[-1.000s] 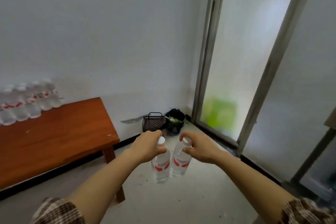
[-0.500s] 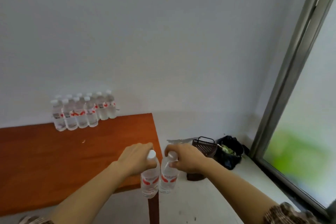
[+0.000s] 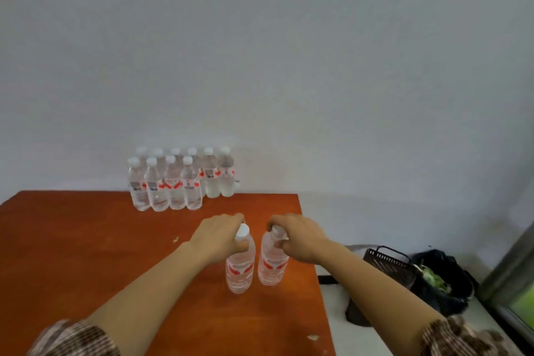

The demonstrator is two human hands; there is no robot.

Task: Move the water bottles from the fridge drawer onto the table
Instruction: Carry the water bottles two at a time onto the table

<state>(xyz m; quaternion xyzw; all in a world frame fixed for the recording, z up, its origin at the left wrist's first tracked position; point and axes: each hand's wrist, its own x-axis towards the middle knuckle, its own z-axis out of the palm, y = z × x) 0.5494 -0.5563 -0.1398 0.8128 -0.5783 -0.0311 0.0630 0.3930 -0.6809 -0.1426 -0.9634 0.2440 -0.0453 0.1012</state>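
Note:
My left hand (image 3: 219,237) grips the neck of a clear water bottle (image 3: 240,269) with a white cap and red label. Beside it, my right hand (image 3: 297,237) grips the neck of a second, matching water bottle (image 3: 272,264). Both bottles hang upright, side by side, over the right part of the orange-brown wooden table (image 3: 86,254); whether their bases touch the top I cannot tell. Several more bottles (image 3: 179,182) stand in two rows at the table's back edge against the wall. The fridge drawer is out of view.
A grey wall runs behind the table. On the floor to the right sit a dark slatted basket (image 3: 387,264) and a black bag (image 3: 442,280) with greenish contents. A window frame (image 3: 511,269) rises at the far right edge.
The view has swung left from the window corner to the table. Both hands have carried their bottles from above the floor to above the table's right part.

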